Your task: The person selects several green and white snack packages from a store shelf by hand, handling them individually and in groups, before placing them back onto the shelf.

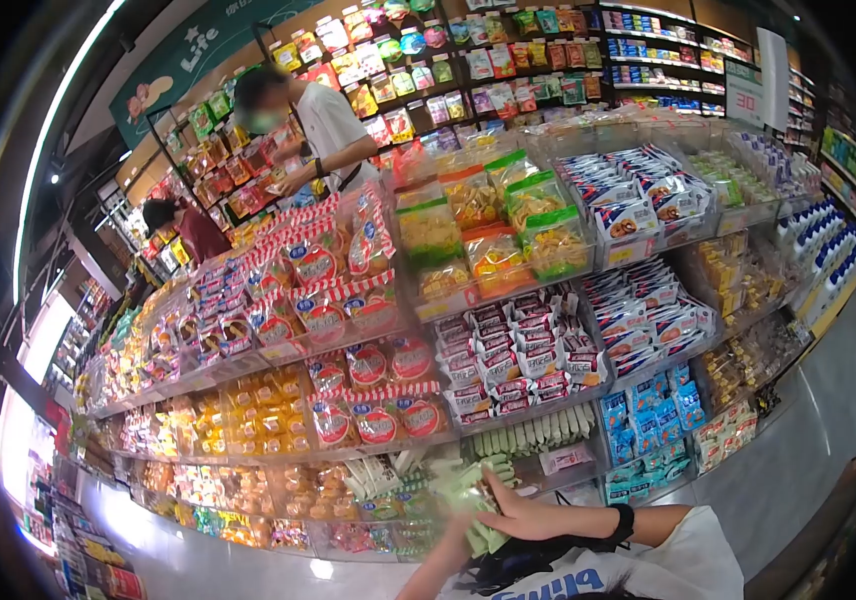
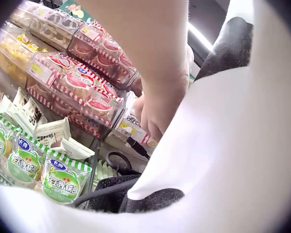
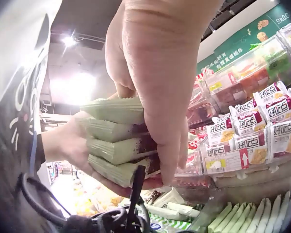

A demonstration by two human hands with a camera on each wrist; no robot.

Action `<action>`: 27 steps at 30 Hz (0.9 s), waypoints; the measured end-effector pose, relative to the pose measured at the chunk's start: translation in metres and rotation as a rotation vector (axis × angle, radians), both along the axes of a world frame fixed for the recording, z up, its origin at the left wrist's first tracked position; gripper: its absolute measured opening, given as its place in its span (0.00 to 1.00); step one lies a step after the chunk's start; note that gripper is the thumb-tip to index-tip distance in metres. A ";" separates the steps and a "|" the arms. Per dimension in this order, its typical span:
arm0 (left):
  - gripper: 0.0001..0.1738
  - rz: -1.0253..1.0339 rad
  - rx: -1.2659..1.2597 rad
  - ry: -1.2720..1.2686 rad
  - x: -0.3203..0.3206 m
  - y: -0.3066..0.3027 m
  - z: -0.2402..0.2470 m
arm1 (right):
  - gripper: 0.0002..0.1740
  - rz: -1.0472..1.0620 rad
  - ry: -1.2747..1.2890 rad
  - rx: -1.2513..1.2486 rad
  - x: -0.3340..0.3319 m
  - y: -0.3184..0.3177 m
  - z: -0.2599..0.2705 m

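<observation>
Several pale green wrapped snack packets [image 3: 119, 128] are stacked between the two hands. My right hand [image 1: 523, 515] grips the stack from above, with its thumb and fingers down the sides in the right wrist view. From behind and below, my left hand [image 3: 72, 148] holds the same stack, its fingers passing underneath. In the left wrist view the left hand [image 2: 160, 109] has bent fingers, and the packets are hidden there. Below the held stack, a bin carries a row of similar green packets [image 1: 533, 435] standing on edge.
Tiered clear bins hold red-striped bags [image 1: 378, 415], maroon-and-white packets [image 1: 518, 365], blue packets [image 1: 658, 410] and green-striped bags [image 2: 63, 177]. White packets [image 2: 53, 133] lie loosely over the green-striped bags. A person [image 1: 333, 135] stands behind the display. Black cables [image 3: 43, 199] hang near the hands.
</observation>
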State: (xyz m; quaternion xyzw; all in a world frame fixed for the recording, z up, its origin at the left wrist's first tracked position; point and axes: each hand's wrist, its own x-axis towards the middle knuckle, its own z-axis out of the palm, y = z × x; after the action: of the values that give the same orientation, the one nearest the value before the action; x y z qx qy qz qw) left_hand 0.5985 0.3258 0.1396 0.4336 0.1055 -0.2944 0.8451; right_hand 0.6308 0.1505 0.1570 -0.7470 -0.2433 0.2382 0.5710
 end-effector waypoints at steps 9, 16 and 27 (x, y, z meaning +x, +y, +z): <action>0.28 -0.036 0.199 0.011 0.002 0.000 -0.001 | 0.50 0.100 -0.024 0.084 0.001 -0.008 0.000; 0.26 -0.004 0.188 0.024 0.006 -0.016 0.021 | 0.51 0.067 0.033 0.223 -0.002 -0.013 0.003; 0.28 -0.141 0.229 0.023 0.024 -0.062 0.042 | 0.55 -0.138 0.100 0.376 -0.004 -0.054 0.008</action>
State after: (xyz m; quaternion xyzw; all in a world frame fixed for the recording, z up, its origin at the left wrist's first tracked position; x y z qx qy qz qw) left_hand 0.6226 0.2641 0.1821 0.5303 0.1172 -0.3440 0.7660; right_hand 0.6265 0.0965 0.1651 -0.6294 -0.2030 0.1854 0.7268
